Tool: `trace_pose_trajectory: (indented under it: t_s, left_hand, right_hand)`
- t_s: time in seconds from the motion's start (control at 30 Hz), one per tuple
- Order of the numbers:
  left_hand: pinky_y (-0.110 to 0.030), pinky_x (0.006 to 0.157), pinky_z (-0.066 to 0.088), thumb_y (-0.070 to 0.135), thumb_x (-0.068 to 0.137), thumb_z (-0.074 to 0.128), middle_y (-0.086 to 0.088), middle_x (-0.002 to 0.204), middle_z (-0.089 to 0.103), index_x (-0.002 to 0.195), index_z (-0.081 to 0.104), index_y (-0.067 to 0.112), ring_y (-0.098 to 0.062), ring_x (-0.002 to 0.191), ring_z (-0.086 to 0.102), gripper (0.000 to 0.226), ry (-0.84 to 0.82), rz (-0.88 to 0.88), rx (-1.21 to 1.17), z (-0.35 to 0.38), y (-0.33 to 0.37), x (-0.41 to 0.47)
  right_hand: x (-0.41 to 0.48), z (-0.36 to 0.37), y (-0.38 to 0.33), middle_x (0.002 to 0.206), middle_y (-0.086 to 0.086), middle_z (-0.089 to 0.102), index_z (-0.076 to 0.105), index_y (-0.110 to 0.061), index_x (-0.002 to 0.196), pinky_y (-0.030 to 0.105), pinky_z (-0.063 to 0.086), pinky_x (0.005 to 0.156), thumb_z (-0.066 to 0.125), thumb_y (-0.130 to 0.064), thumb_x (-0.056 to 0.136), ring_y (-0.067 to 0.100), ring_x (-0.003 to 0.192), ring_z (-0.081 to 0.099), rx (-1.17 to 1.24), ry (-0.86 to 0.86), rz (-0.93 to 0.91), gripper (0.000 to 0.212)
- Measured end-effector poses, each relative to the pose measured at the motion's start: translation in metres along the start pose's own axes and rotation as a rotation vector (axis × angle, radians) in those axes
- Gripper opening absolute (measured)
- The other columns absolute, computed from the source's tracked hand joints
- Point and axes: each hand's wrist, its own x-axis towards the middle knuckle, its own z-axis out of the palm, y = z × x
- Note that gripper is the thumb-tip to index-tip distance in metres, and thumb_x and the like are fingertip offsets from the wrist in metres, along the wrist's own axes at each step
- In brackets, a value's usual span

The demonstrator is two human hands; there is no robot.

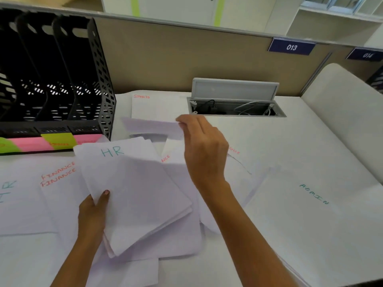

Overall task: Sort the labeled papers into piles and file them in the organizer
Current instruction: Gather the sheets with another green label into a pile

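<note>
My left hand (93, 214) grips a stack of white papers (134, 193) by its lower left edge; the top sheet reads HR. My right hand (204, 148) pinches the edge of a single blurred sheet (151, 126) held above the desk, past the stack. Under it lies a SPORTS sheet (153, 106). FINANCE sheets (60, 189) lie at the left, more FINANCE sheets (172, 154) peek out beneath my right hand, and an ADMIN pile (306, 214) lies at the right. The black organizer (62, 79) stands at the back left, its slots dark.
Pink and green sticky labels (49, 142) line the organizer's front. An open cable hatch (236, 104) with its lid raised sits at the back of the desk. A beige partition (186, 59) closes the far side. Another HR sheet (12, 204) lies at far left.
</note>
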Motion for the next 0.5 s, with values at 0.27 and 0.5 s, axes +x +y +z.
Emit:
trace_pose_trajectory:
  t_s: [0.27, 0.5]
  left_hand:
    - [-0.049, 0.092, 0.047, 0.037, 0.089, 0.060, -0.010, 0.120, 0.063, 0.117, 0.058, 0.018, -0.032, 0.102, 0.059, 0.034, -0.030, -0.039, 0.022, -0.024, -0.012, -0.007]
    - [-0.040, 0.098, 0.043, 0.059, 0.094, 0.031, -0.011, 0.130, 0.056, 0.137, 0.046, 0.011, -0.031, 0.115, 0.055, 0.066, -0.007, -0.323, -0.166, -0.020, -0.011, -0.007]
  right_hand:
    - [0.014, 0.016, -0.011, 0.095, 0.002, 0.071, 0.064, -0.016, 0.108, 0.028, 0.051, 0.066, 0.053, -0.020, 0.096, 0.018, 0.078, 0.065, 0.208, -0.190, 0.492, 0.016]
    - [-0.079, 0.075, -0.003, 0.110, 0.008, 0.069, 0.063, -0.010, 0.120, 0.019, 0.046, 0.082, 0.052, -0.011, 0.095, 0.022, 0.101, 0.064, 0.357, -0.625, 0.823, 0.027]
